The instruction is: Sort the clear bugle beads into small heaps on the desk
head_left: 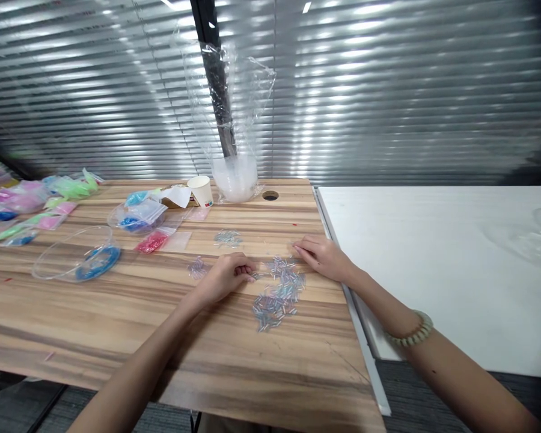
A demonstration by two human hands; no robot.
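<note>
A loose heap of small clear iridescent tube beads [279, 293] lies on the wooden table [234, 367]. My left hand [225, 279] rests at the heap's left edge, fingers curled with the tips pinched at a few beads. My right hand [322, 255] lies flat at the heap's upper right, fingertips touching beads. Two smaller bead clusters sit apart: one [197, 267] just left of my left hand, one [228, 238] farther back.
A clear bowl with blue string [79, 261] stands at left. Bags of coloured beads [137, 215] spread along the far left. A paper cup [201, 190] and a clear plastic bag holding white material [234, 174] stand at the back. A white table [437, 264] adjoins on the right.
</note>
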